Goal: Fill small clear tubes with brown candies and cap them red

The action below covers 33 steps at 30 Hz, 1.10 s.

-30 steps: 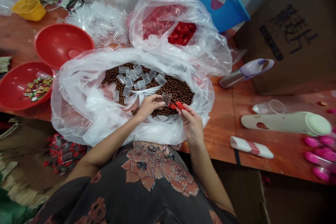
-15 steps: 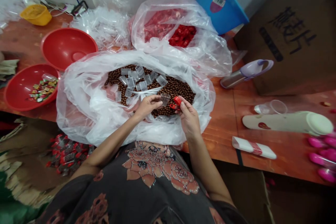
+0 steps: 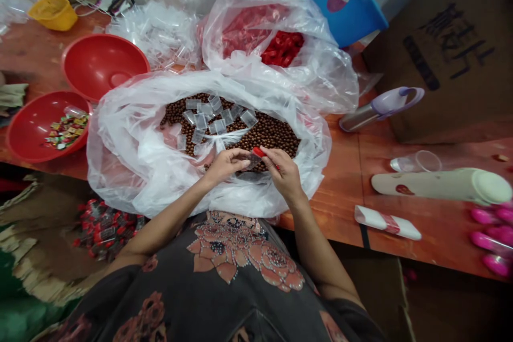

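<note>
My left hand (image 3: 225, 164) is closed on a small clear plastic container (image 3: 254, 160), pinched by thumb and fingers. Against its open end sits a red cap (image 3: 258, 152), held in the fingertips of my right hand (image 3: 285, 172). A second bit of red shows among the right fingers, too small to make out fully. Both hands are over a white plastic bag (image 3: 136, 155), open and spread around a heap of small brown balls (image 3: 276, 132). Several more clear containers (image 3: 201, 121) lie loose on the balls.
Behind are a bag of red caps (image 3: 282, 49), a heap of clear containers (image 3: 160, 32) and a blue bin (image 3: 344, 0). Two red bowls (image 3: 105, 61) stand left. On the right are a steel bottle (image 3: 360, 115), a cream flask (image 3: 433, 187) and a carton (image 3: 449, 75).
My right hand has moved left, bringing the red cap from apart to the clear container in my left hand. The view has shifted slightly.
</note>
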Each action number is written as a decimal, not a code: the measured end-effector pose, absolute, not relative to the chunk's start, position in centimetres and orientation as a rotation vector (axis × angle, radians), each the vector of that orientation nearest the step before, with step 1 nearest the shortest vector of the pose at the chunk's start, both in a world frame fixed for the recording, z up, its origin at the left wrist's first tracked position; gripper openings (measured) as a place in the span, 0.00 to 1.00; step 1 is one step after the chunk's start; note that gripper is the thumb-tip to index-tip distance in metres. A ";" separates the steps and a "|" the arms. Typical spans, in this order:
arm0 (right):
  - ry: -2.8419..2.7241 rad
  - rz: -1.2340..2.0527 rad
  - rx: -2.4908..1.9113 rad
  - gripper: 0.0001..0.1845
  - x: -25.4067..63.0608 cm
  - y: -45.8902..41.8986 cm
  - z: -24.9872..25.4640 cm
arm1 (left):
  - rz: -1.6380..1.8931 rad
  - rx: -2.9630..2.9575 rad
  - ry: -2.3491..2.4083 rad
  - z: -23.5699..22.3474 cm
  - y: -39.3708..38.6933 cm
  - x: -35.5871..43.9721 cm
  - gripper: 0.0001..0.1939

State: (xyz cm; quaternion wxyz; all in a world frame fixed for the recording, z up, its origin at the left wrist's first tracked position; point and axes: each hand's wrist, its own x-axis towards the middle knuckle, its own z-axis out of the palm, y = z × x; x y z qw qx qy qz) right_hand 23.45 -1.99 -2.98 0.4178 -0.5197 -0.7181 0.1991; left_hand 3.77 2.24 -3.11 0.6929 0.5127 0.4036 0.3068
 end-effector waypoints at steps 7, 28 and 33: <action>-2.067 0.285 -1.279 0.45 22.9 -2.3 -3.7 | 0.683 0.978 0.843 -2.9 1.2 3.3 0.19; -1.909 0.386 -1.296 0.37 20.9 -4.3 -4.7 | 0.703 0.762 0.784 -3.1 -0.5 4.8 0.23; -1.913 0.405 -1.314 0.37 19.8 -4.7 -5.1 | 0.822 0.748 0.975 -3.5 -1.2 6.9 0.23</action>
